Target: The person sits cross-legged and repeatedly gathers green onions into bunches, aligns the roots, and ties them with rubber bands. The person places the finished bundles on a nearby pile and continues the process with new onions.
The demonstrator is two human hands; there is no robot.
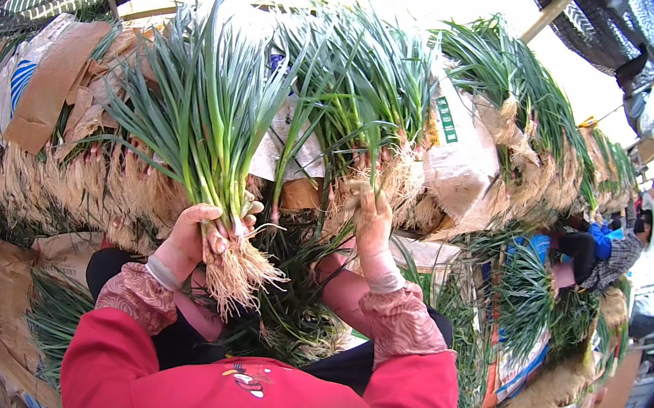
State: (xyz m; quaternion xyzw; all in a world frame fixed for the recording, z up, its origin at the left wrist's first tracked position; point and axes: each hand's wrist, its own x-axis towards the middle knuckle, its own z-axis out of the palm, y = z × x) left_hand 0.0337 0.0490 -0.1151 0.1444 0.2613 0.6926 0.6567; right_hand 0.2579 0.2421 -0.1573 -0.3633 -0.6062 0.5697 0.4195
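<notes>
My left hand (189,235) is closed around a bunch of spring onions (220,190), just above its pale, stringy roots. The long green leaves fan upward from my fist. To the right, my right hand (373,219) has its fingers bent at the root end of a heap of spring onions (372,98). A green stalk meets the fingertips, but whether they grip it is unclear. One thin onion (280,185) hangs root down between the two hands. Loose dark green leaves (283,297) lie between my knees, partly hidden by the held bunch.
A long row of bundled spring onions (117,195) crosses in front, partly covered by cardboard (53,94) and a white woven sack (460,153). More bundles (525,298) lie at the right, near a seated person (599,252). Behind my left elbow lies brown packaging (5,298). Dark netting (610,31) hangs overhead.
</notes>
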